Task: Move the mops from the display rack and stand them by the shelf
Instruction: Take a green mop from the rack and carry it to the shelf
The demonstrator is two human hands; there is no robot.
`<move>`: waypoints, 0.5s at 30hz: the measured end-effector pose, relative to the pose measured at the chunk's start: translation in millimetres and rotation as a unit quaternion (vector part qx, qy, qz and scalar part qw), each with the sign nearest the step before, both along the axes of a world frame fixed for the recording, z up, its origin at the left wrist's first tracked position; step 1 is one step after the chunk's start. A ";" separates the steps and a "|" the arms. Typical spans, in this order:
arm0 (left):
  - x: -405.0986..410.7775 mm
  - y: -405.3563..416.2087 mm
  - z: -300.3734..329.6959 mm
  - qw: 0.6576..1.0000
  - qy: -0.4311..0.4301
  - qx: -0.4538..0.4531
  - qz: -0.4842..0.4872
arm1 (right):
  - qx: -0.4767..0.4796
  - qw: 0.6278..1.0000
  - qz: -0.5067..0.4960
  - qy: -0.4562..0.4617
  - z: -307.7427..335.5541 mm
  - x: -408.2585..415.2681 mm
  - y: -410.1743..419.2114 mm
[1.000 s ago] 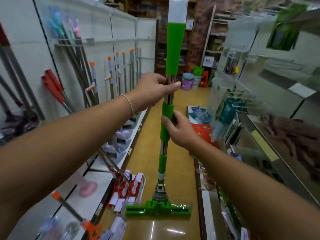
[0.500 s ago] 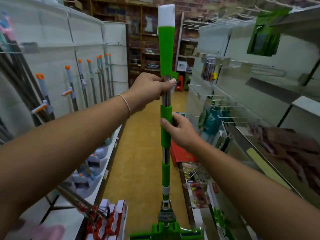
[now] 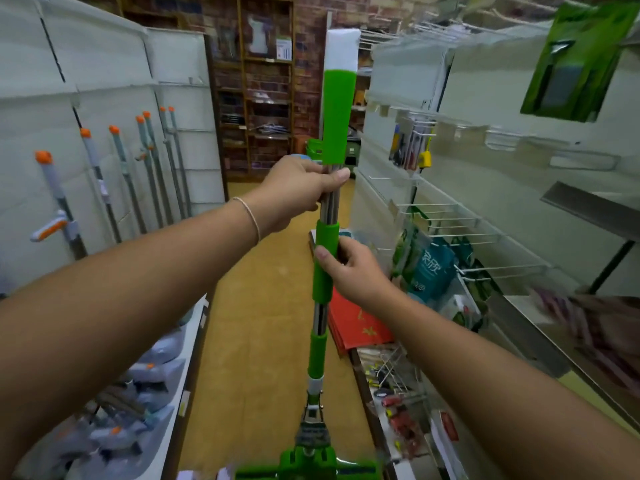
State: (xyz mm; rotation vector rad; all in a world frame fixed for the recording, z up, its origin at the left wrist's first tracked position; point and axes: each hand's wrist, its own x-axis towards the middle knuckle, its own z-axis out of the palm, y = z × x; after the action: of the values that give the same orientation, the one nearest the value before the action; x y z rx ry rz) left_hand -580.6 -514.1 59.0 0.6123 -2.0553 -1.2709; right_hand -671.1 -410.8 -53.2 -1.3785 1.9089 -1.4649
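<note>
Shop aisle, tan floor (image 3: 256, 306), brick back wall with dark wooden shelving. White display rack (image 3: 104, 109) on left carries a row of grey mops with orange caps (image 3: 114, 181), leaning upright against the panels; their heads sit low on the rack's base, blurred. White shelf (image 3: 485, 188) on right with wire hooks and hanging packets, a teal bag (image 3: 431, 268) among them.

Green mop (image 3: 337, 109) held upright in the middle of the aisle, between rack and shelf, head (image 3: 310, 462) low at the bottom edge of view.

Left hand (image 3: 298, 194) wrapped round the bare steel pole just under the upper green grip, fingers (image 3: 337, 174) curled tight, thumb side hidden behind pole. Thin bracelet (image 3: 251, 220) on that wrist.

Right hand (image 3: 349, 268) lower, closed on the middle green sleeve, thumb (image 3: 323, 254) pressed flat on its front, other fingers wrapped behind, mostly out of sight.
</note>
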 end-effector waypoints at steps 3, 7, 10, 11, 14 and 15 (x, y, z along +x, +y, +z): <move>-22.1 -33.5 1.8 1.000 0.010 0.002 0.012 | -0.005 1.000 -0.007 -0.006 -2.0 -25.5 -41.7; -57.4 -82.7 -6.1 1.000 0.014 -0.005 0.026 | -0.009 0.999 0.009 -0.030 -12.2 -64.9 -99.7; -92.0 -128.1 -10.6 0.999 0.015 -0.011 0.032 | -0.013 0.998 0.020 -0.059 -17.9 -101.0 -147.4; -105.0 -143.8 -11.6 0.999 0.017 -0.013 0.035 | -0.013 0.997 0.024 -0.069 -18.5 -114.4 -163.3; -146.0 -191.5 -10.0 0.999 0.019 -0.013 0.048 | -0.013 0.996 0.037 -0.080 -16.0 -156.9 -210.7; -159.8 -207.7 -7.9 0.998 0.017 -0.016 0.052 | -0.012 0.995 0.039 -0.086 -14.3 -171.2 -226.0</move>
State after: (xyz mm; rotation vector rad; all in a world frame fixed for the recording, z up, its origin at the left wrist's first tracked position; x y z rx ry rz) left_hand -740.4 -721.8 51.1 0.6694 -1.9845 -1.1786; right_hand -842.3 -636.8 -67.5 -1.2785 1.7169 -1.5209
